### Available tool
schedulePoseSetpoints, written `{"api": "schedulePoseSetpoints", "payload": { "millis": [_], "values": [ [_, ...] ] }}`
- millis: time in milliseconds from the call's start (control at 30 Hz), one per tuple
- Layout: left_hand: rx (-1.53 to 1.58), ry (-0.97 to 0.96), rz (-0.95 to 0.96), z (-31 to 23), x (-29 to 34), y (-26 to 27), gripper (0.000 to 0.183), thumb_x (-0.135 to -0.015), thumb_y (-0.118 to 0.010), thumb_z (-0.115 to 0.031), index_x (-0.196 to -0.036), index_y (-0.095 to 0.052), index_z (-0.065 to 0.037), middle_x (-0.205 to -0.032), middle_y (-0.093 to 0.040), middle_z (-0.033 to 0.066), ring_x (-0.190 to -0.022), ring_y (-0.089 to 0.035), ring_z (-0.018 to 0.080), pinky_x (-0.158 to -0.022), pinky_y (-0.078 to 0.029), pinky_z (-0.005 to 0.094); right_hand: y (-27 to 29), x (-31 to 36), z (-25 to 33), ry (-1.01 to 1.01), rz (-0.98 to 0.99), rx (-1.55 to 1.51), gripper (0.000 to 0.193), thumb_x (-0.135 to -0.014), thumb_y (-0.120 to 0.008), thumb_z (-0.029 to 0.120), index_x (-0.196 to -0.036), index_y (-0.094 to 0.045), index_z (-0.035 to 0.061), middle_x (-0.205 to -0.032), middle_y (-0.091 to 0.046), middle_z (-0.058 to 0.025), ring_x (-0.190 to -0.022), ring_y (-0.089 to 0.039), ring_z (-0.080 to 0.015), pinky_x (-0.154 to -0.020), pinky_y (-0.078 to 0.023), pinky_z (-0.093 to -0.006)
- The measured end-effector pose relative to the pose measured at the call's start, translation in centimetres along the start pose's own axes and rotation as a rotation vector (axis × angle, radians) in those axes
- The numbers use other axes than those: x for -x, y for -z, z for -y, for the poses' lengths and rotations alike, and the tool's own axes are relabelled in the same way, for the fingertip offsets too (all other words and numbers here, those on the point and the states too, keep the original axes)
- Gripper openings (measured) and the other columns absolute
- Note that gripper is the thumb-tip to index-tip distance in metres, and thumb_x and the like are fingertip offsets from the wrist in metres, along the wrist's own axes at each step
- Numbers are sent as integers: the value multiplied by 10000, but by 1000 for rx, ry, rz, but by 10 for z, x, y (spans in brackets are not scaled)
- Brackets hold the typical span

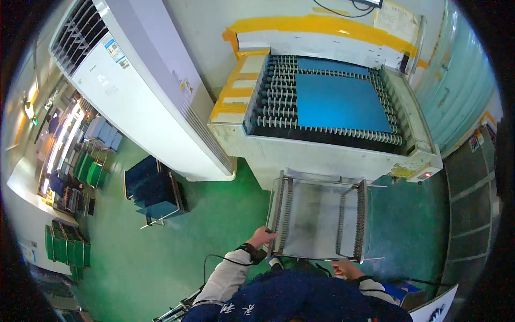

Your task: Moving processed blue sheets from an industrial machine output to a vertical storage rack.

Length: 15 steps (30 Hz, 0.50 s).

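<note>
A metal rack (pixel 311 217) with a pale sheet-like base and toothed, comb-like rails on both sides stands right in front of me. No panel shows in its slots. My left hand (pixel 261 236) is closed on the rack's left frame, close to its near corner. At the near edge, toward the right corner, my right hand (pixel 347 270) is curled against the frame bar; its fingers are partly hidden. Beyond the rack, a blue panel (pixel 342 102) lies flat on the rollers of a conveyor machine (pixel 316 153), with a second blue panel (pixel 332 66) behind it.
A tall white air conditioner (pixel 139 102) stands left of the machine. On the green floor beside it is a rack of dark panels (pixel 155 190). Green racks (pixel 67 244) sit at the far left. Grey cabinet-like panels (pixel 472 209) line the right side. A cable runs by my left wrist.
</note>
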<state>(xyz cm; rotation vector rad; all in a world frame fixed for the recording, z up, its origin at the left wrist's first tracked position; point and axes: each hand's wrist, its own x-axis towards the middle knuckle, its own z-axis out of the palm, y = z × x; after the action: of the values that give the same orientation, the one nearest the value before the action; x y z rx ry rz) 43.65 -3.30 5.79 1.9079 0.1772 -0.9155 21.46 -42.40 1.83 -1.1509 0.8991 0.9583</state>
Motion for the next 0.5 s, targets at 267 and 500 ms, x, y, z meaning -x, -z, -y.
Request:
{"api": "schedulePoseSetpoints", "payload": {
  "millis": [267,500],
  "values": [
    [-6,69,84,26,29,-17,440,-685,-752,-310,-873,-591,54,-674,-606,86,-543,-576,149,-463,-468,290,5,0,39,403,-162,1659,301,-657,-620,374,-773,-691,105,-747,-647,-133,-723,-628,-331,-672,-512,-422],
    [36,112,2,23,43,-34,528,-660,-771,-306,-916,-537,92,-716,-604,120,-579,-585,168,-487,-479,293,37,-40,152,439,-508,1299,337,-734,-558,338,-781,-654,18,-831,-627,-218,-816,-606,-391,-729,-483,-471]
  ]
}}
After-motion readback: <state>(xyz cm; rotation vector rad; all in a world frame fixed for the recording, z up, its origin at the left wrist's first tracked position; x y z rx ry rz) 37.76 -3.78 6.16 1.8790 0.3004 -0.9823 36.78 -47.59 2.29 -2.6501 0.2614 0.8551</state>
